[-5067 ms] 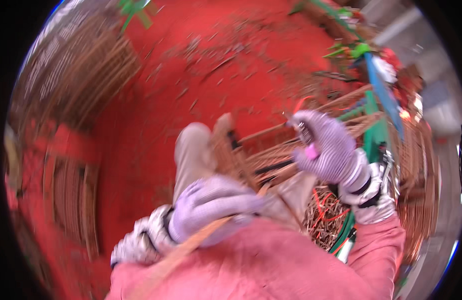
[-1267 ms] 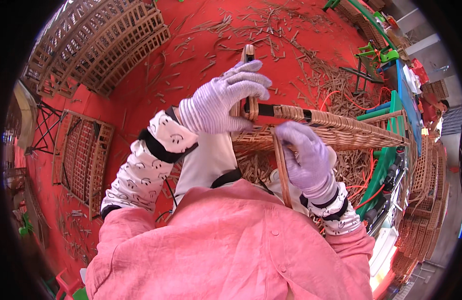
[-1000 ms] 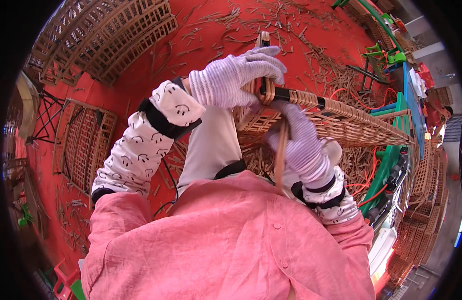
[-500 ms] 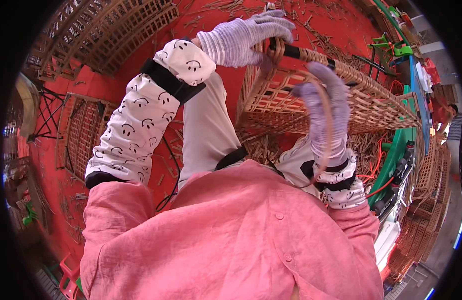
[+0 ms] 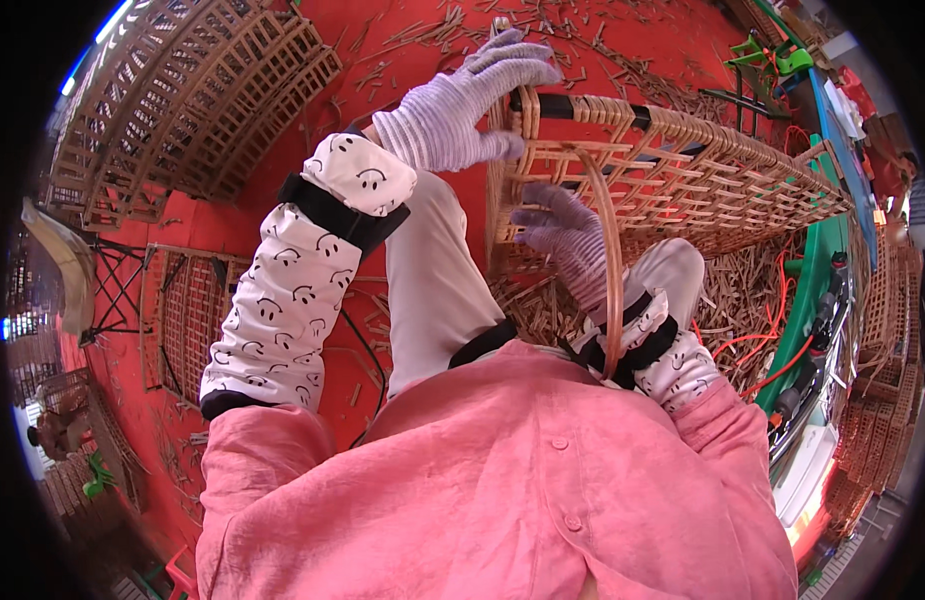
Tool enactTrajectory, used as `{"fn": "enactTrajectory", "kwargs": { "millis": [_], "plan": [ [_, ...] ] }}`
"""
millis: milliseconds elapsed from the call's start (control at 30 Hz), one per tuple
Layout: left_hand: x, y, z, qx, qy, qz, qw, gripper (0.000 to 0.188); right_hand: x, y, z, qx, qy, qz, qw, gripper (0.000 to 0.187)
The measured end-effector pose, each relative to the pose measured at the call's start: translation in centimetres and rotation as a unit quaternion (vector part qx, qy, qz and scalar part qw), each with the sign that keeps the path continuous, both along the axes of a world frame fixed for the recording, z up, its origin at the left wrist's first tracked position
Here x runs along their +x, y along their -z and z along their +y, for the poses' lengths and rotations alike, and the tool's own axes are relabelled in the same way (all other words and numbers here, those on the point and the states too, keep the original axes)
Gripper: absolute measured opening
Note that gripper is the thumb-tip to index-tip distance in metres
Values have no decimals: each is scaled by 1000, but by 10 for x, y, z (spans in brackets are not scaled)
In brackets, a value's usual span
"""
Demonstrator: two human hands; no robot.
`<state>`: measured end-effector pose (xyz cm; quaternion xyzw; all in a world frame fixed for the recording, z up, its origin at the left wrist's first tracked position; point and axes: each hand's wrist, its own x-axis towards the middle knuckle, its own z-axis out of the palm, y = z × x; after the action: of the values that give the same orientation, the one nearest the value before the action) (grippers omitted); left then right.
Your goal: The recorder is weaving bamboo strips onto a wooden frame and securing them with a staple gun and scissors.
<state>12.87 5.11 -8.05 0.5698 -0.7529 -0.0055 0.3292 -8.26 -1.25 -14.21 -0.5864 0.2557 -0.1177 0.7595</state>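
Note:
A woven rattan basket frame [image 5: 702,180] stands slanted in front of me, its wrapped rim running from near my left hand off to the right. My left hand [image 5: 457,110], in a pale striped glove, is at the frame's left corner, fingers stretched over its top end and thumb apart beside it. My right hand [image 5: 572,240], gloved likewise, is lower at the frame's near side with its fingers apart and pointing left. One long, flat rattan strip [image 5: 610,240] arches from the weave down across my right hand and wrist. Nothing shows inside either hand's fingers.
Stacked woven frames [image 5: 202,110] rise at the far left, with a flat lattice panel [image 5: 187,310] below them. Cut rattan scraps [image 5: 552,310] litter the red floor. A green beam [image 5: 822,250] and an orange cord [image 5: 772,335] lie to the right; green seats [image 5: 782,55] stand beyond.
My right hand has come down and left from in front of the frame, and the strip now arches more upright. My left hand has shifted slightly left and down, its fingers still stretched.

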Motion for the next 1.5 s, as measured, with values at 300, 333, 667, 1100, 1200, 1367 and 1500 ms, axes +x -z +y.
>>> {"fn": "enactTrajectory", "kwargs": {
  "millis": [300, 333, 667, 1100, 1200, 1367, 1500],
  "plan": [
    [-26, 10, -9, -57, -88, 50, 993, 94, 13, 30, 0, -48, -43, -55, 996, 49],
    [-31, 14, -7, -69, -117, 84, 987, 94, 12, 30, 2, -46, -43, -59, 996, 49],
    [-42, 13, 5, -68, -134, 35, 988, 76, -15, -11, 11, -321, 90, -48, 942, 36],
    [-72, -18, 34, -63, -161, -67, 983, 55, -37, -111, -13, -347, 30, -106, 931, 28],
    [-84, -25, 31, -72, -189, -127, 971, 52, -29, -120, -19, -101, -53, -120, 986, 35],
    [-88, -18, 24, -60, -190, -119, 973, 59, -22, -125, -16, 85, -37, -139, 986, 39],
    [-90, -5, 26, -155, -198, -26, 967, 72, -22, -146, -3, 90, -20, -40, 995, 36]
  ]
}}
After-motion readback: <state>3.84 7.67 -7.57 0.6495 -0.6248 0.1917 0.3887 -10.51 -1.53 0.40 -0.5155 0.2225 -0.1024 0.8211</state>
